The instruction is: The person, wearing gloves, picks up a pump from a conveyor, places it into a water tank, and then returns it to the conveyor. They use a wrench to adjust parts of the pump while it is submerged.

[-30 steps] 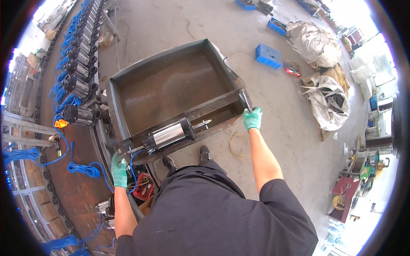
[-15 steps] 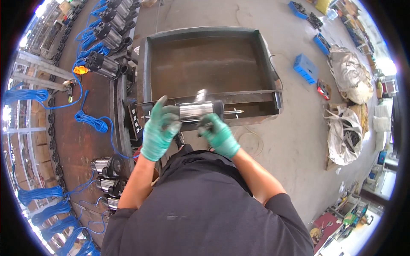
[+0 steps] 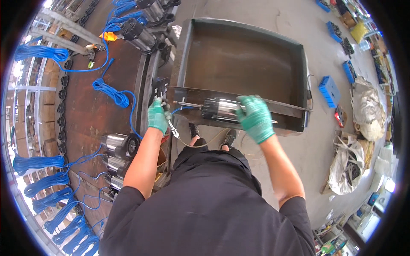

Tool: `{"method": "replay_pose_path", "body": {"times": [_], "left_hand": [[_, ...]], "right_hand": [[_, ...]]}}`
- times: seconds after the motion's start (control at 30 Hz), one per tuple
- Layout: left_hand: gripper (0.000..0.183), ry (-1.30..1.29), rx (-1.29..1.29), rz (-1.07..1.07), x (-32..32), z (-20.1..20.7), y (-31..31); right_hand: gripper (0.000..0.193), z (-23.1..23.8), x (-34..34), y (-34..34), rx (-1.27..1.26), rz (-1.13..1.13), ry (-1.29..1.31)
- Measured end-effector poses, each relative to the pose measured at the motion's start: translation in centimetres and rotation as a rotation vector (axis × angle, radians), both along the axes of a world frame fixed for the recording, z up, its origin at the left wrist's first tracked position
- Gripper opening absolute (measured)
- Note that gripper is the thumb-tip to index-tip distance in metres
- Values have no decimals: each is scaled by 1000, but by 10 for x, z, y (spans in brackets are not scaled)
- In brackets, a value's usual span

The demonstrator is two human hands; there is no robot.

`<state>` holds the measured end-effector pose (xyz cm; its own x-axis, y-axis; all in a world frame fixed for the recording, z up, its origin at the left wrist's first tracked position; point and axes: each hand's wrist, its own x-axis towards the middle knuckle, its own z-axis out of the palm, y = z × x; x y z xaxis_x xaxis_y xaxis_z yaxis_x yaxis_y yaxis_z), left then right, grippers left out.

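Head view. On my remote feed I can read no lettering, number or sign; the pale marks on the dark panel point(image 3: 160, 88) are too small to decipher.

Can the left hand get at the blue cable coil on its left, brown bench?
Likely yes: nothing tall seems to stand between the left hand and the blue cable coil on the brown bench. But it holds a metal tool, and would probably have to put that down first.
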<state>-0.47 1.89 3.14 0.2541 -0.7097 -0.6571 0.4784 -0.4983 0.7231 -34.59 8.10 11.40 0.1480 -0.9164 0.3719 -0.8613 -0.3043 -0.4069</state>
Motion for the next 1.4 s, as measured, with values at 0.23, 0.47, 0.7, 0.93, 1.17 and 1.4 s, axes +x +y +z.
{"method": "replay_pose_path", "body": {"times": [0.23,0.47,0.7,0.93,1.17,1.4], "left_hand": [[33,-14,30,-284,3,-29,-17],[31,-22,76,-415,6,-33,-27],[32,-14,54,-554,12,-31,-27],[32,-84,110,-619,6,-28,-31],[33,-118,139,-593,-1,-24,-33],[31,-162,164,-559,-4,-22,-32]], "right_hand": [[17,-13,-29,-15,430,-168,9],[13,-11,-24,-17,400,-208,-30],[11,-12,-21,-18,389,-218,-44],[12,-12,-20,-19,373,-215,-8],[13,-12,-16,-21,344,-250,-16],[14,-13,-14,-21,352,-281,-15]]}}
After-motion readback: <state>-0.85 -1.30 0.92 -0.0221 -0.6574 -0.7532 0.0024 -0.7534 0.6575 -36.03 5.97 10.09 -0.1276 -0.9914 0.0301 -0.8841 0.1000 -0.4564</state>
